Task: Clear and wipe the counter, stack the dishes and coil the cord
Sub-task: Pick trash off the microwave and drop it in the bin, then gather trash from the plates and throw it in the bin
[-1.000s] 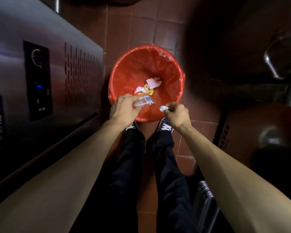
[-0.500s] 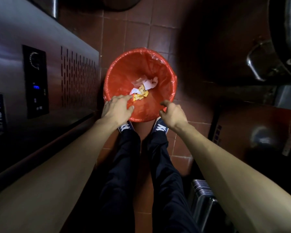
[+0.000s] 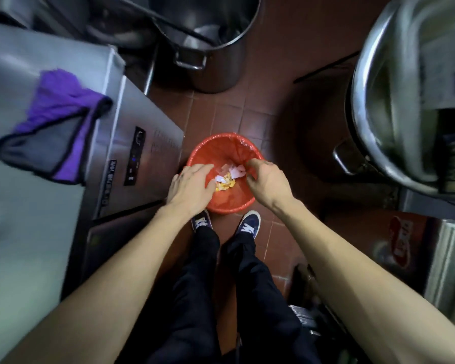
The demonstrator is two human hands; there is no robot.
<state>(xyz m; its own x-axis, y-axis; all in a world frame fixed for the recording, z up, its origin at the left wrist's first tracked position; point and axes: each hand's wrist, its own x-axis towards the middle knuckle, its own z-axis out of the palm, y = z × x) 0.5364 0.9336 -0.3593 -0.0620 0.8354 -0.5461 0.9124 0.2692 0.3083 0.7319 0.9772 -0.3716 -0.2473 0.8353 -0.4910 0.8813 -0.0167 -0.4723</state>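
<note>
A red bin (image 3: 230,151) lined with a red bag stands on the tiled floor in front of my feet. White and yellow scraps (image 3: 227,177) lie at its bottom. My left hand (image 3: 191,186) hovers over the bin's left rim, fingers relaxed and holding nothing. Over the right rim my right hand (image 3: 265,179) hangs with loosely curled fingers, also empty. A purple and grey cloth (image 3: 55,122) lies on the steel counter (image 3: 16,206) at the left.
A tall steel pot (image 3: 208,48) stands on the floor behind the bin. A large steel pot (image 3: 405,88) looms at the right. The counter's front panel (image 3: 134,156) with controls sits close to the bin's left.
My left hand dropped the clear plastic piece and my right hand its small scrap into the bin. Both hands now hang empty. My head has risen, so the counter top and pots show.
</note>
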